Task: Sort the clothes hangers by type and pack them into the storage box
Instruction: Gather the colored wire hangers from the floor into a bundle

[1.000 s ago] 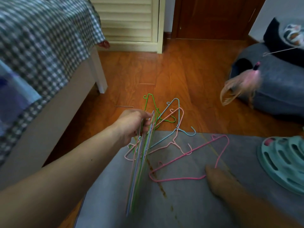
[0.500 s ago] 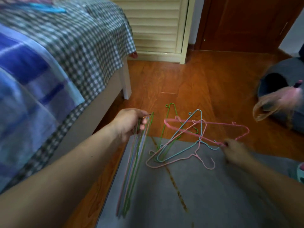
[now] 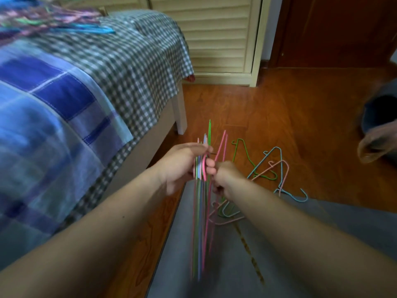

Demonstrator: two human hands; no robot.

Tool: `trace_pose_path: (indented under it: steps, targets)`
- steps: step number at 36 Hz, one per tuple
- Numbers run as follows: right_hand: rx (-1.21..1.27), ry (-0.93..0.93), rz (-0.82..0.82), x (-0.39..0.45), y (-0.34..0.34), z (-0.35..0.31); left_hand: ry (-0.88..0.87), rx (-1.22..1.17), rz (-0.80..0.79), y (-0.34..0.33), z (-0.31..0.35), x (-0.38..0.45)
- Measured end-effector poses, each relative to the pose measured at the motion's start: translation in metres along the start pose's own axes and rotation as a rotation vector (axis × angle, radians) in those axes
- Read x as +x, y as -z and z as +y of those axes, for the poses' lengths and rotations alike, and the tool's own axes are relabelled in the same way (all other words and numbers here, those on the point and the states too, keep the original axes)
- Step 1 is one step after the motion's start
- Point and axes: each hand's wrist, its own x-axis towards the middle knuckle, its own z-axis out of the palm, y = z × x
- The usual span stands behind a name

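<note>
Right now the left hand (image 3: 182,162) grips a bundle of thin wire hangers (image 3: 200,211) near their upper end, fingers (image 3: 209,163) curled round the stack, so the bundle hangs edge-on with its long axis running nearly straight down toward the grey mat (image 3: 290,254). The right hand (image 3: 225,177) sits just beside it, touching the bundle's right side, and seems to be feeding a pink hanger (image 3: 221,145) in against the rest; its fingers are turned away, so I cannot tell whether they are clamped on the wire or only pressing it. The loose hangers (image 3: 272,166), green, blue and pale pink, lie tangled flat on the wooden floor (image 3: 300,117) and the mat edge, off to the right of both hands and a little farther out. To my eye the right hand is the nearer one for reaching them. More hangers lie blurred on the bed (image 3: 129,67) at upper left. No storage box shows anywhere.
</note>
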Motion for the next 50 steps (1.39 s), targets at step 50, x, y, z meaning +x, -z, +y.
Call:
trace_pose_path:
  steps: [50]
  targets:
    - [-1.571, 0.473, 0.162, -0.009, 0.133, 0.175, -0.012, -0.08, 0.202, 0.05, -0.02, -0.008]
